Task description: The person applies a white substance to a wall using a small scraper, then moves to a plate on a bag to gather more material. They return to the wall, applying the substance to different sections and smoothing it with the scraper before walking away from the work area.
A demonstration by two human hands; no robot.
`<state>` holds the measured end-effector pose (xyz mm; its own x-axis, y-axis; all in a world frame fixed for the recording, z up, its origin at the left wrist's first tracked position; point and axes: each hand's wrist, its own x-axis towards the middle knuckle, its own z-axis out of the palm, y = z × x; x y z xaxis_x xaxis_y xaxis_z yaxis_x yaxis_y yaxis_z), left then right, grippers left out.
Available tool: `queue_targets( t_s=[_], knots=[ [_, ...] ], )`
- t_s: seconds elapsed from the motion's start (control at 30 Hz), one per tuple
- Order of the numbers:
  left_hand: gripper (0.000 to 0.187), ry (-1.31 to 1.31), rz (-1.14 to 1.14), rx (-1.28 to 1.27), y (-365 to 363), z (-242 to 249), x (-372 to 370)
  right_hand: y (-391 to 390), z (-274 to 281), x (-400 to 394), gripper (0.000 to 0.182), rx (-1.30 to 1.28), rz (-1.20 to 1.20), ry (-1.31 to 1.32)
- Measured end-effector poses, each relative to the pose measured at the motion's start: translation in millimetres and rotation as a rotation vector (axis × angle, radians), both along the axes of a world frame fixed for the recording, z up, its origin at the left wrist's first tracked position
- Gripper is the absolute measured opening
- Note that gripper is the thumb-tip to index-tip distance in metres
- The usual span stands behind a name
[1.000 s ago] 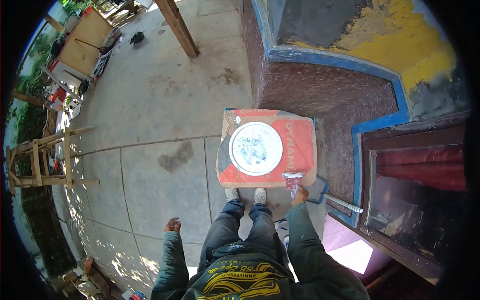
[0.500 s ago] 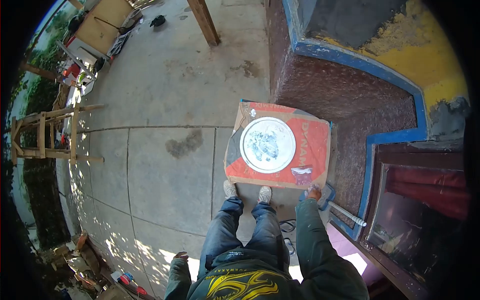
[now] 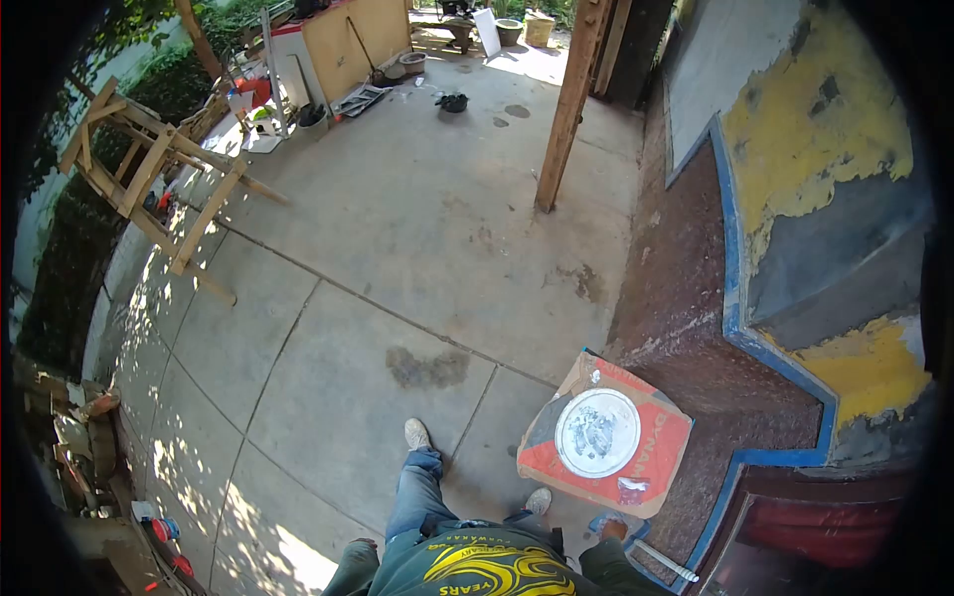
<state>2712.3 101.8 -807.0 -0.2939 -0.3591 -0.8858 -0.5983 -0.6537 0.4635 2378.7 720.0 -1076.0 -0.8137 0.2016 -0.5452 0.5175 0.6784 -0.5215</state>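
Observation:
A round white lid (image 3: 597, 433) with grey smears lies on a red and brown cardboard sheet (image 3: 664, 422). A small whitish and purple piece (image 3: 632, 488) rests near the sheet's lower right corner. My right hand (image 3: 613, 529) is low in the view, just below that corner and beside a blue-grey tool head with a pale handle (image 3: 668, 563). Its fingers are too small to read. At the lower left, near my hip, hangs my left hand (image 3: 365, 542), mostly hidden past the sleeve and touching nothing that I can see.
A wooden post (image 3: 568, 124) stands ahead. At the left is a wooden trestle (image 3: 149, 179). The wall with a blue band (image 3: 731, 248) runs along the right. A broom, pots and a dark object lie farther off on the concrete floor (image 3: 397, 228).
My view has turned up and ahead, so the cardboard and lid sit lower and farther right. My left foot has stepped forward and away from the cardboard.

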Motion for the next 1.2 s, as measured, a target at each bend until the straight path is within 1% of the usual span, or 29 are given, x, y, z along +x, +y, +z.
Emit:
queue_targets(
  t_s=[0.03, 0.1, 0.17, 0.23, 0.27, 0.3, 0.33, 0.37, 0.43, 0.47, 0.5, 0.57, 0.6, 0.63, 0.67, 0.7, 0.73, 0.77, 0.8, 0.83, 0.87, 0.9, 0.93, 0.97, 1.0, 1.03, 1.1, 1.13, 1.2],
  knots=[
    [0.035, 0.048, 0.054, 0.118, -30, 2, -3, -34, 34, -10, 0.020, -0.182, -0.240, -0.026],
    [0.033, 0.011, 0.138, 0.101, -87, 1, -12, -106, 114, -50, 0.012, -0.534, -0.711, -0.106],
    [0.028, -0.084, 0.267, 0.067, -150, 4, -34, -177, 157, -91, 0.011, -0.620, -0.682, -0.050],
    [0.024, -0.193, 0.387, 0.040, -210, 11, -56, -242, 194, -120, 0.012, -0.513, -0.351, 0.067],
    [0.024, -0.194, 0.391, 0.044, -227, 14, -58, -275, 216, -134, 0.010, -0.550, -0.338, 0.044],
    [0.025, -0.174, 0.335, -0.038, -263, 5, -92, -306, 238, -149, 0.009, -0.587, -0.323, 0.025],
    [0.026, -0.152, 0.280, -0.119, -287, 1, -126, -331, 251, -160, 0.007, -0.495, -0.227, 0.081],
    [0.027, -0.135, 0.225, -0.199, -315, 3, -163, -347, 253, -172, 0.007, -0.489, -0.222, 0.084],
    [0.029, -0.115, 0.107, -0.361, -367, -6, -235, -380, 249, -186, 0.006, -0.034, 0.197, 0.243],
    [0.031, -0.107, 0.046, -0.444, -390, -7, -269, -417, 327, -195, 0.011, 0.075, 0.161, 0.104],
    [0.032, -0.096, -0.015, -0.531, -406, 7, -280, -443, 359, -207, 0.022, 0.007, -0.008, -0.028],
    [0.033, 0.021, 0.101, -0.468, -445, 20, -337, -447, 295, -236, 0.020, 0.215, 0.102, -0.051],
    [0.033, 0.020, 0.105, -0.472, -461, 26, -349, -465, 315, -250, 0.021, 0.256, 0.054, -0.113],
    [0.032, 0.089, -0.096, -0.705, -475, 33, -361, -450, 236, -273, 0.022, 0.415, 0.376, -0.148],
    [0.034, 0.158, -0.297, -0.935, -490, 36, -376, -466, 231, -292, 0.020, 0.323, 0.264, -0.119],
    [0.030, 0.055, 0.021, -0.610, -515, 40, -384, -486, 235, -314, 0.017, 0.230, 0.158, -0.094],
    [0.029, -0.034, 0.335, -0.273, -539, 46, -397, -510, 240, -342, 0.015, 0.316, 0.186, 0.106],
    [0.023, -0.062, 0.435, -0.294, -547, 45, -389, -547, 241, -365, 0.013, 0.382, 0.205, 0.301],
    [0.017, -0.088, 0.207, -0.623, -546, 60, -364, -611, 252, -447, 0.022, 0.400, 0.424, -0.133],
    [0.014, 0.062, 0.370, -0.348, -549, 84, -360, -652, 258, -486, 0.024, 0.162, 0.201, -0.124],
    [0.010, 0.051, 0.570, 0.068, -571, 101, -349, -692, 271, -526, 0.026, -0.078, -0.021, -0.102],
    [0.016, -0.107, 0.252, -0.246, -556, 104, -354, -738, 301, -563, 0.023, 0.060, 0.097, 0.037],
    [0.021, 0.099, -0.364, -0.806, -561, 108, -350, -788, 349, -594, 0.020, 0.198, 0.214, 0.177],
    [0.021, 0.112, -0.353, -0.817, -556, 107, -355, -829, 350, -637, 0.020, 0.133, 0.270, 0.281],
    [0.030, -0.114, -0.161, -0.383, -591, 113, -363, -869, 345, -674, 0.020, 0.066, 0.325, 0.378],
    [0.030, -0.113, -0.157, -0.393, -589, 110, -376, -909, 369, -700, 0.022, 0.010, 0.351, 0.400],
    [0.043, -0.419, -1.067, -0.717, -645, 115, -400, -983, 428, -751, 0.025, -0.053, 0.368, 0.417],
    [0.043, -0.425, -1.080, -0.712, -669, 113, -426, -1009, 445, -768, 0.026, -0.127, 0.392, 0.470],
    [0.046, -0.436, -1.006, -0.213, -736, 111, -480, -1050, 456, -795, 0.027, -0.205, 0.394, 0.538]
  ],
)
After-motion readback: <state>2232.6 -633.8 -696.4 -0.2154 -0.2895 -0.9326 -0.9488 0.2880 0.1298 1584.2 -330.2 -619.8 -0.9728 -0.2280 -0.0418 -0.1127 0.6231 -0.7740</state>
